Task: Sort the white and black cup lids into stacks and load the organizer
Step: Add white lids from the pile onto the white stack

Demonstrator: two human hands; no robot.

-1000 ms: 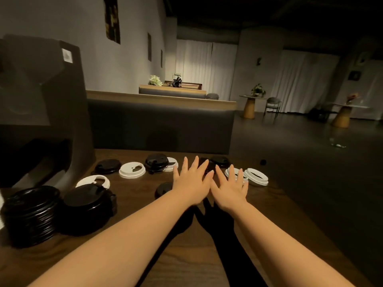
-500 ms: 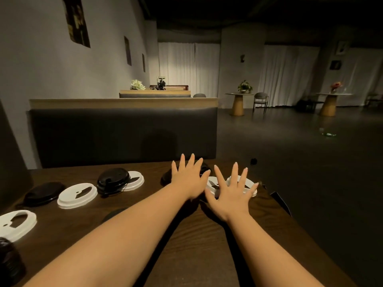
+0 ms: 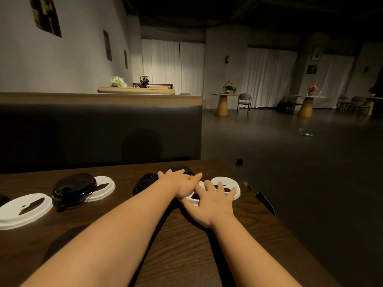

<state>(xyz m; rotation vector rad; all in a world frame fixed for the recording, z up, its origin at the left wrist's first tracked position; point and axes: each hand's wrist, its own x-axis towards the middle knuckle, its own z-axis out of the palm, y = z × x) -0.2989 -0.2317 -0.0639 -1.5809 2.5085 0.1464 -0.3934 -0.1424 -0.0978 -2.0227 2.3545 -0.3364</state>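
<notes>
On the table (image 3: 186,255), round white lids (image 3: 227,182) lie flat. Right hand (image 3: 211,200) rests on them, fingers spread. Left hand (image 3: 181,182) lies flat, fingers together.

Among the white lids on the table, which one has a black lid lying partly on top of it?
The white lid second from the left: a black lid overlaps its left side. The leftmost white lid lies uncovered, and the two at the right are under the hands.

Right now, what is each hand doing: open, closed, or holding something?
Left hand: open, fingers straight, reaching over the black lids.
Right hand: open, fingers spread, resting on the white lids.
</notes>
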